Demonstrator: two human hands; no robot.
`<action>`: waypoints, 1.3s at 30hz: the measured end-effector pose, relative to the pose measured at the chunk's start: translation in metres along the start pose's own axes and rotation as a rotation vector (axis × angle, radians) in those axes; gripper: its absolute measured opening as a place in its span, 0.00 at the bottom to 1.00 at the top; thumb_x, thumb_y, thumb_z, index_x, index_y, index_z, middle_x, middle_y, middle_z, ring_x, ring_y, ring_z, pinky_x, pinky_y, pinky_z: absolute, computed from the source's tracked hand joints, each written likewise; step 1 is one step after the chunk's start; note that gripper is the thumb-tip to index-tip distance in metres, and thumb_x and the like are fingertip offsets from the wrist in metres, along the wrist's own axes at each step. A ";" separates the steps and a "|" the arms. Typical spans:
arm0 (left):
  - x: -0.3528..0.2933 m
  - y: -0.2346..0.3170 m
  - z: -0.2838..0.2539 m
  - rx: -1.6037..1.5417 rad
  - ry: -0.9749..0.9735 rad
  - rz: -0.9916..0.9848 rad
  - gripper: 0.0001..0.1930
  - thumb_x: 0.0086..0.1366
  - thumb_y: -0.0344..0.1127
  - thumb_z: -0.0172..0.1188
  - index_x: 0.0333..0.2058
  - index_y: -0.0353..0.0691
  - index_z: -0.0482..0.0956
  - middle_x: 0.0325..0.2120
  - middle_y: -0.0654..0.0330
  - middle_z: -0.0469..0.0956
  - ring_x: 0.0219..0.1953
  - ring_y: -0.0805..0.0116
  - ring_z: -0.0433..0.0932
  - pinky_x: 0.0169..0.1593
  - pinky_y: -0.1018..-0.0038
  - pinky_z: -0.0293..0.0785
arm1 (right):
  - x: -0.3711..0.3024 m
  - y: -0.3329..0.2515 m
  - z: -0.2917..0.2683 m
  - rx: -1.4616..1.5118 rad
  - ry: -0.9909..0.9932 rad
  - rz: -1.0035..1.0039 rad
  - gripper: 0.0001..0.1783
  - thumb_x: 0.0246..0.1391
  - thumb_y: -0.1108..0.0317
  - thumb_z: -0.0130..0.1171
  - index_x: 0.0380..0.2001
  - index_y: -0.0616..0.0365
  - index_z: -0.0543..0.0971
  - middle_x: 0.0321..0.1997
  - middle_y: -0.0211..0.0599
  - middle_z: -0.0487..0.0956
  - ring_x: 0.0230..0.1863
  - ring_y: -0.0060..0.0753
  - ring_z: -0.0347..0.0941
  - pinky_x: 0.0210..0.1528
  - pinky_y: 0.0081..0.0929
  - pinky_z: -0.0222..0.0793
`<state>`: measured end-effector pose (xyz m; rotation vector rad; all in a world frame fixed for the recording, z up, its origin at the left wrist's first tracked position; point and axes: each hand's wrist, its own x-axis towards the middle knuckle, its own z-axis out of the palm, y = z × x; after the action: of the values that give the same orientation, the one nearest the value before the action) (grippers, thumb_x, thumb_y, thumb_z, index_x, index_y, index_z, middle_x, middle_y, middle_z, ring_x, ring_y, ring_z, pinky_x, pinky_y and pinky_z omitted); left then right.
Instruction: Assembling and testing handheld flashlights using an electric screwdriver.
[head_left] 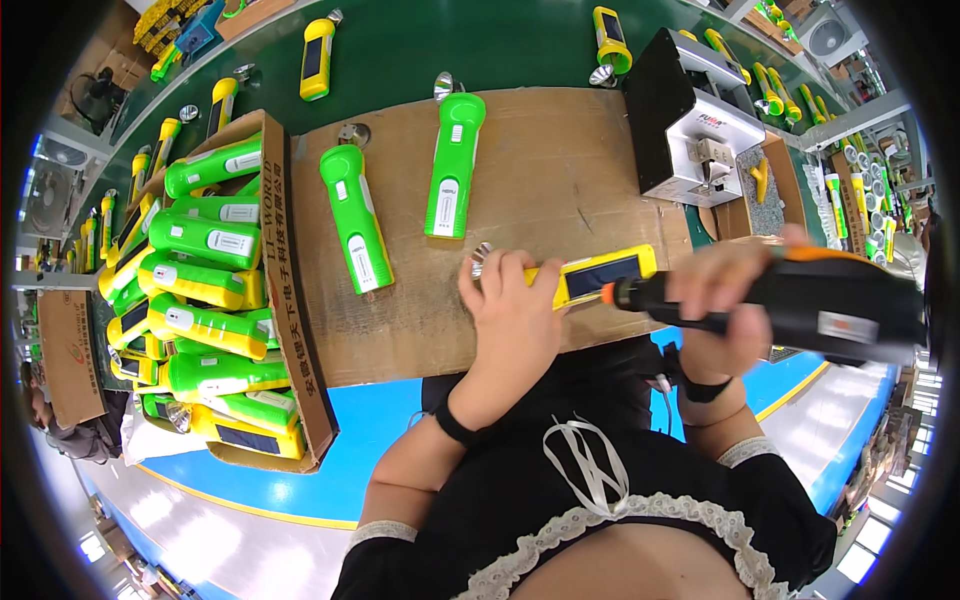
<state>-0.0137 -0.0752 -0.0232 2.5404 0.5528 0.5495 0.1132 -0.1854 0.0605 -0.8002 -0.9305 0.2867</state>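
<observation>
So, cardboard (540, 170) on a green bench (400, 50), blue floor (370, 420) below — left hand (514, 312) gripping flashlight (605, 273), right hand (725, 288) power driver (835, 300).

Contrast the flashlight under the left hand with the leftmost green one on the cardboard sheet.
The held flashlight shows yellow and a dark panel; the green flashlight, green and a white label. The held flashlight lies nearly sideways; the green flashlight runs nearly front to back. The left hand steadies the held flashlight; the green flashlight lies untouched. Both have a silvery piece at the head end.
</observation>
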 end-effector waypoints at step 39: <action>0.027 0.034 0.053 0.004 -0.111 0.193 0.23 0.46 0.35 0.64 0.43 0.39 0.72 0.40 0.58 0.74 0.41 0.60 0.73 0.45 0.65 0.65 | -0.002 0.016 -0.078 -0.280 -0.165 0.088 0.33 0.45 0.62 0.66 0.51 0.49 0.60 0.23 0.28 0.71 0.20 0.28 0.70 0.27 0.26 0.68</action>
<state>0.0437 -0.1093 -0.0405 2.6251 0.2706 0.4706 0.1767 -0.2135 0.0212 -1.0894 -1.1074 0.3065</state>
